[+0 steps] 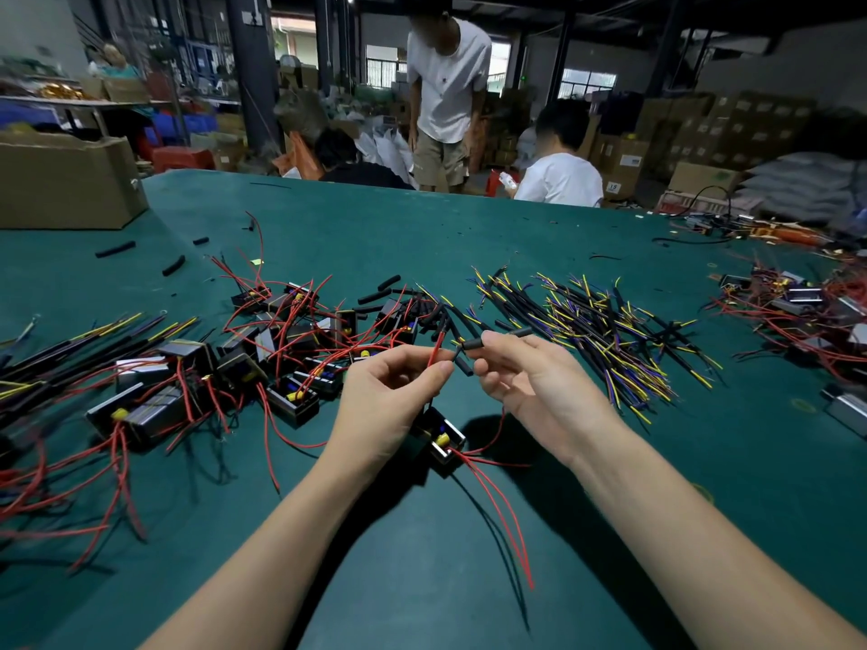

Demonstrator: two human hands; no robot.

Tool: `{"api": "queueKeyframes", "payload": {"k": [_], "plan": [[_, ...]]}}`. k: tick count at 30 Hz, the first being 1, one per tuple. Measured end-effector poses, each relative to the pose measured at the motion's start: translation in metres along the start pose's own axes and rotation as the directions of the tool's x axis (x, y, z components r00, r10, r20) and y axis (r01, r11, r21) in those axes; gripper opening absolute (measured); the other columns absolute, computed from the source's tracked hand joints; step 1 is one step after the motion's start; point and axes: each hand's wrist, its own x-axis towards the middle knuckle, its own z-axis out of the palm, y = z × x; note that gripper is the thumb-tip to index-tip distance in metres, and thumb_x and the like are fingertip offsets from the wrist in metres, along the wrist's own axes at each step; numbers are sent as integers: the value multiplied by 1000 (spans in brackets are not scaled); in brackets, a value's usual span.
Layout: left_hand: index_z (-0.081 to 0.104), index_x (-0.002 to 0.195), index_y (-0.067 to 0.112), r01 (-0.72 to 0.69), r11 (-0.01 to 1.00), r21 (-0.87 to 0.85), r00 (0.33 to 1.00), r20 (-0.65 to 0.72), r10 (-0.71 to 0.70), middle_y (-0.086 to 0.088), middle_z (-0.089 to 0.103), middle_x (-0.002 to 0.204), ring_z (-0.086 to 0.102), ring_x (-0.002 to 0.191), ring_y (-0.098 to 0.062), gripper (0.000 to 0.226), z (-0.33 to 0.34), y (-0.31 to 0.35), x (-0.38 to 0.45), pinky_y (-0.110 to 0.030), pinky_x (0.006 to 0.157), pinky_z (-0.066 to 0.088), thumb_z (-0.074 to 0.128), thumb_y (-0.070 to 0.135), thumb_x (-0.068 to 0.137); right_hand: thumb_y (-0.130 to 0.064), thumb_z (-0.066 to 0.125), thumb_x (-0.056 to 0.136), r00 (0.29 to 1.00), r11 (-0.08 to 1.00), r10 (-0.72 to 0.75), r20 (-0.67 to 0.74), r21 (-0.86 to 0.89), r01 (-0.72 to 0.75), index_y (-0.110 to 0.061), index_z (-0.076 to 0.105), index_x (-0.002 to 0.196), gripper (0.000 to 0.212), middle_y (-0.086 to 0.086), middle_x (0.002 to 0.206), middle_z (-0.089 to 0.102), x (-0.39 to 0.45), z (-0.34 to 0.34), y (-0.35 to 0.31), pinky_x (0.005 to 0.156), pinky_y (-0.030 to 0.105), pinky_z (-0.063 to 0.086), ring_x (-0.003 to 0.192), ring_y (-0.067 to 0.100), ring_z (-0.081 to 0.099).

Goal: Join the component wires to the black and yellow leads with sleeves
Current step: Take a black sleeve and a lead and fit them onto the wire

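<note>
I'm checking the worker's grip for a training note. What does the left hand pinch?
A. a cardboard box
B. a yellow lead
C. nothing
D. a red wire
D: the left hand pinches a red wire between thumb and fingertips, facing the right hand.

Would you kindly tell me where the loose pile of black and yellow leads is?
In the head view, the pile of leads lies on the green table, beyond the right hand.
</note>
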Motion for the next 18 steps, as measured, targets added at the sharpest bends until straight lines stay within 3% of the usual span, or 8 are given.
{"api": "queueKeyframes", "payload": {"k": [4, 9, 18], "plan": [[74, 82, 14, -1, 1000, 20, 1000, 12, 1, -12, 56, 70, 43, 66, -19, 10, 0, 2, -1, -26, 64, 36, 71, 4, 82, -3, 63, 88, 986, 962, -165, -3, -219, 160, -7, 58, 81, 9, 8, 77, 68, -1, -1, -1, 58, 17, 50, 61, 11, 61], [74, 81, 13, -11, 999, 44, 1000, -5, 11, -5, 62, 69, 49, 65, -15, 8, 1, 1, -1, -22, 63, 41, 72, 5, 81, -4, 64, 87, 945, 827, -317, 78, -465, 316, -9, 58, 80, 11, 0, 67, 67, -3, -5, -5, 58, 17, 47, 59, 8, 61], [71, 78, 10, -14, 998, 69, 1000, 7, 14, 2, 64, 66, 53, 61, -7, 6, 1, 2, -1, -15, 62, 45, 74, 5, 79, -5, 65, 87, 946, 880, -313, 81, -350, 322, -11, 61, 78, 12, 2, 68, 67, 1, -8, -2, 60, 19, 47, 61, 10, 61]]}}
